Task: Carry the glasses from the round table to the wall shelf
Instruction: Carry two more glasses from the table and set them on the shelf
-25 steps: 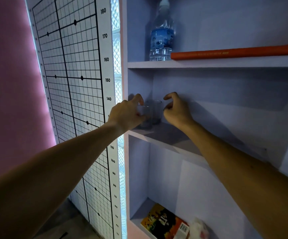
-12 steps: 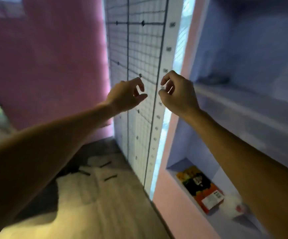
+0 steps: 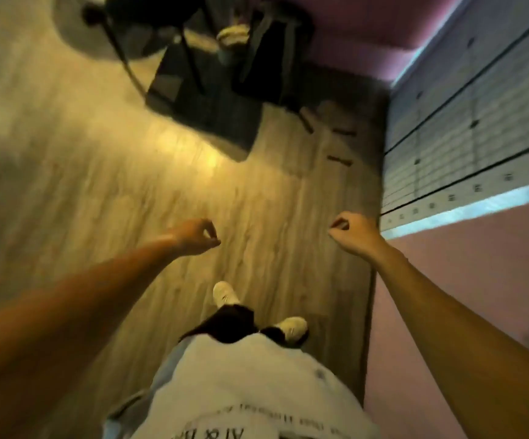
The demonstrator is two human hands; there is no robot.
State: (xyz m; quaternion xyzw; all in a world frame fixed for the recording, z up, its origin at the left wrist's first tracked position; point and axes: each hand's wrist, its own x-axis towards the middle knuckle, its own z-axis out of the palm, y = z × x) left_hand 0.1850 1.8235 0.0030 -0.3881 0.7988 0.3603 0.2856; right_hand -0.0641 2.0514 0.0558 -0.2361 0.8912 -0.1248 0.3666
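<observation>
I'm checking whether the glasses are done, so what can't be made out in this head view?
- Wall shelf, glasses: out of frame.
- Dark furniture: motion-blurred, cut by top edge; no round table identifiable.
- Grid chart numbers: blurred.
- Left hand, right hand: curled, seemingly empty.

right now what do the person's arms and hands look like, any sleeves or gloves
Both forearms are bare as far as the frame shows, with no sleeves in view. The left hand and right hand wear no gloves; the blur hides any rings or watch. Below, the person wears a white shirt with dark lettering.
</observation>
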